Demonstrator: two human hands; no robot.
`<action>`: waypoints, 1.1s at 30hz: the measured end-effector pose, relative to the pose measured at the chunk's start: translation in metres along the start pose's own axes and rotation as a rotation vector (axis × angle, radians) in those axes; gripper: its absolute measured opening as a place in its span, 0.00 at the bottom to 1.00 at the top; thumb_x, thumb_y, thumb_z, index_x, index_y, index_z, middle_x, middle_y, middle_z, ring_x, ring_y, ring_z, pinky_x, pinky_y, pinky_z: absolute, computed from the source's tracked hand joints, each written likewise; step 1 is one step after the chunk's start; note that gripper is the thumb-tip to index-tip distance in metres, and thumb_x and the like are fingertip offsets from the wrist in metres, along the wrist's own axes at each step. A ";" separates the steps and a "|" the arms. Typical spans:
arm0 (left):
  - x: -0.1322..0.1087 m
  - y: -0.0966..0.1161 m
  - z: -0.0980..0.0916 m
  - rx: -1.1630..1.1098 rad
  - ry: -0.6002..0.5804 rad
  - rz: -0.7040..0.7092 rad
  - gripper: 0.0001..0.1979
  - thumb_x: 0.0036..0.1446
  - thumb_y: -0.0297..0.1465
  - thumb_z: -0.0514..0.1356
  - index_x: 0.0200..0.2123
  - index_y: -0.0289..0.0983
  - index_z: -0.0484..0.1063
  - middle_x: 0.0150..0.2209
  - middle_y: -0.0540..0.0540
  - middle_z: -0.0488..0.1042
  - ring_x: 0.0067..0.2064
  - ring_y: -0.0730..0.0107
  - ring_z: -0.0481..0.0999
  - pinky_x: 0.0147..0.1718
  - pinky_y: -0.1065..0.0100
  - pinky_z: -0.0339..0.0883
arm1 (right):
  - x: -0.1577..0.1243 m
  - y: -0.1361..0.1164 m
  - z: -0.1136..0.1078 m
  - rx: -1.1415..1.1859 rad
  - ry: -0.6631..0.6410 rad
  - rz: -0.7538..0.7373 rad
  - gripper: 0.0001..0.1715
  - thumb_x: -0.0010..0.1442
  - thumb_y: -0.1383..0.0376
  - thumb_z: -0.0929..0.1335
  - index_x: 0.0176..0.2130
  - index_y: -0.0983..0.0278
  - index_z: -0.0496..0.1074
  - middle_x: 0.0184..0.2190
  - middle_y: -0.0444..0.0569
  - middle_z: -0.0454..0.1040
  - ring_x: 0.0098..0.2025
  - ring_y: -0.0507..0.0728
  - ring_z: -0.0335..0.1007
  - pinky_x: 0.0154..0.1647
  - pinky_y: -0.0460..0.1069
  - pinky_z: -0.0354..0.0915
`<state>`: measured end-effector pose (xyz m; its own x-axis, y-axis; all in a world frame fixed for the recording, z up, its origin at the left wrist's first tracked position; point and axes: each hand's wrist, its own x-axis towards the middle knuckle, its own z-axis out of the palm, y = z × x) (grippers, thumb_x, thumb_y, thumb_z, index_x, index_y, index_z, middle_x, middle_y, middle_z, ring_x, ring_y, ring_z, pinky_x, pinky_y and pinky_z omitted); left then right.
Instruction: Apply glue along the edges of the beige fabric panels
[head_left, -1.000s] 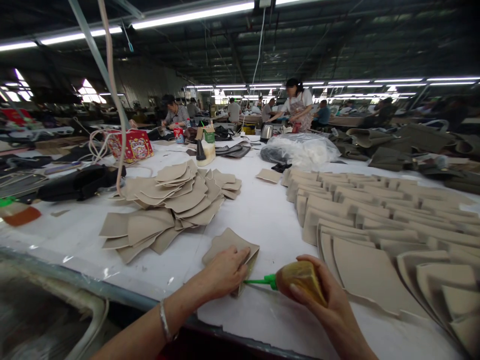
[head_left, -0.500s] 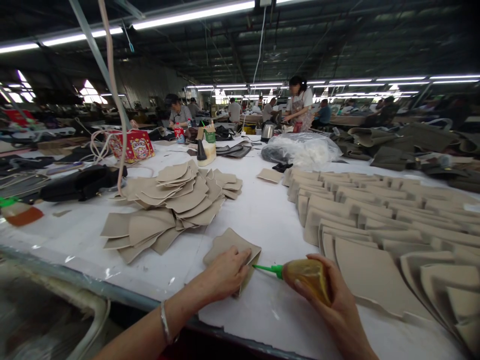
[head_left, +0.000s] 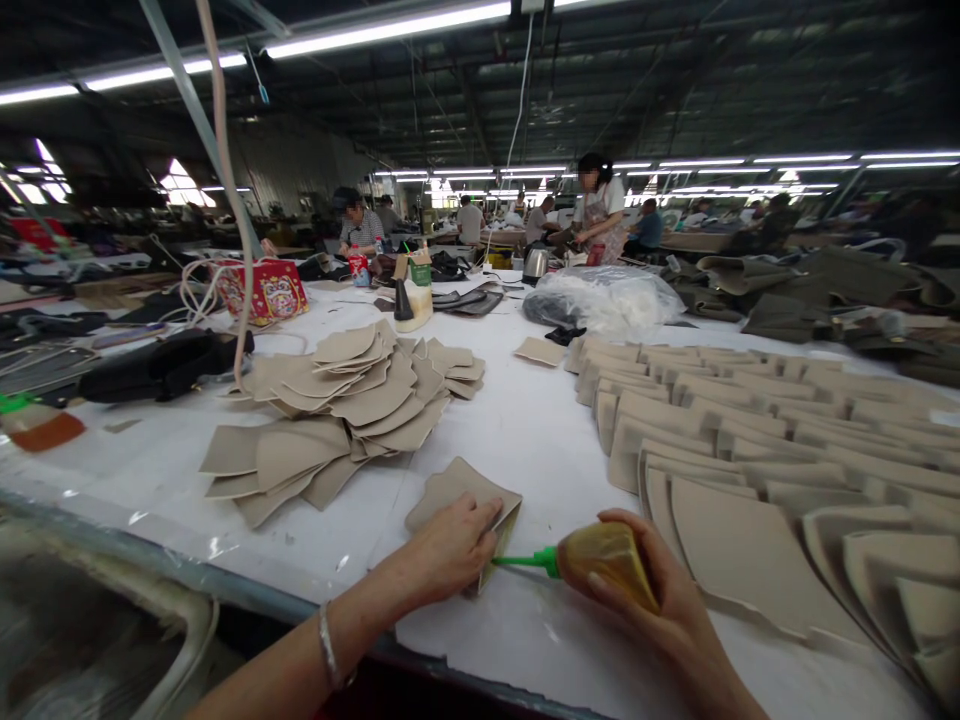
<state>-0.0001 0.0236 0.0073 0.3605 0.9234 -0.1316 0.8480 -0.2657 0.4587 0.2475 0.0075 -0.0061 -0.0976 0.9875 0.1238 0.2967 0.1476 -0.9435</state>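
My left hand (head_left: 448,548) presses on a small stack of beige cut pieces (head_left: 459,486) near the table's front edge, fingers curled over the stack's right edge. My right hand (head_left: 651,600) is wrapped round an amber squeeze bottle (head_left: 600,552) with a green nozzle (head_left: 525,562). The nozzle tip points left and touches the edge of the stack, just under my left fingers. A bracelet sits on my left wrist.
A loose heap of beige pieces (head_left: 345,400) lies to the left, overlapping rows of larger beige pieces (head_left: 757,440) to the right. Another bottle (head_left: 34,425) lies at far left. A red bag (head_left: 262,290), a plastic-wrapped bundle (head_left: 600,297) and other workers (head_left: 596,205) are further back.
The bottle's nozzle swung a little right and away from the stack, then came back left to its edge. My left hand stayed on the stack.
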 end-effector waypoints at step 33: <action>0.005 -0.001 0.002 -0.017 -0.022 -0.001 0.25 0.61 0.31 0.44 0.61 0.44 0.60 0.40 0.44 0.68 0.43 0.61 0.71 0.44 0.64 0.64 | 0.023 0.014 -0.011 -0.244 0.107 -0.249 0.27 0.58 0.52 0.70 0.52 0.57 0.61 0.48 0.48 0.65 0.46 0.62 0.65 0.47 0.54 0.61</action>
<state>0.0020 0.0279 0.0045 0.3683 0.9173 -0.1513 0.8416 -0.2597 0.4736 0.2595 0.0331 -0.0135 -0.0998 0.9178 0.3844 0.4955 0.3808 -0.7807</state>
